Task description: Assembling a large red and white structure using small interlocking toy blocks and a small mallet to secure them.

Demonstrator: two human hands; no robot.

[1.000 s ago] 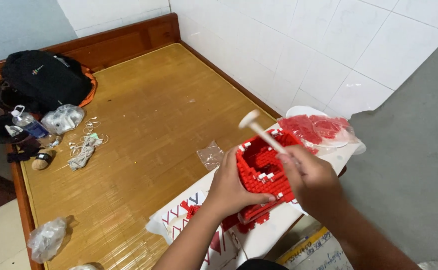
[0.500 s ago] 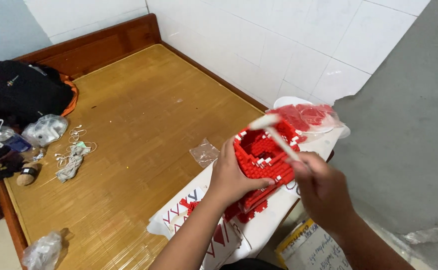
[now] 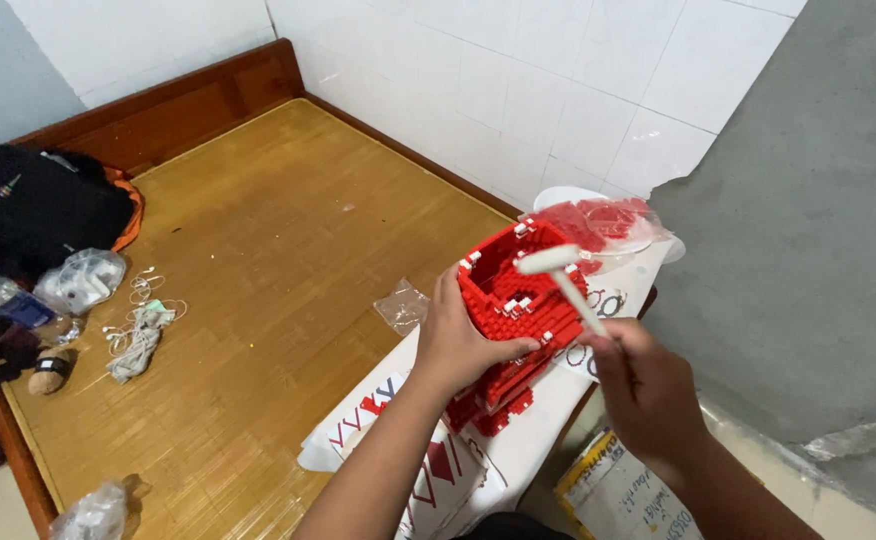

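A red brick model (image 3: pixel 513 300), open at the top with a few white bricks on it, is held up over a white sheet. My left hand (image 3: pixel 463 340) grips its left side, thumb across the front wall. My right hand (image 3: pixel 648 390) holds a small white hammer (image 3: pixel 561 275) by the handle, its head hovering just above the model's upper right edge. Behind the model lies a clear bag of red bricks (image 3: pixel 598 225).
A printed white sheet (image 3: pixel 398 440) lies on the bamboo mat (image 3: pixel 258 260) of a wooden bed frame. A small clear bag (image 3: pixel 401 305), a black backpack (image 3: pixel 33 205), earphone cables (image 3: pixel 138 325) and plastic bags are at the left. Tiled wall is behind; a booklet (image 3: pixel 623 500) lies lower right.
The hammer head has come down from above the model's far side to just over its upper right edge. The view has shifted slightly; my left hand keeps its hold.
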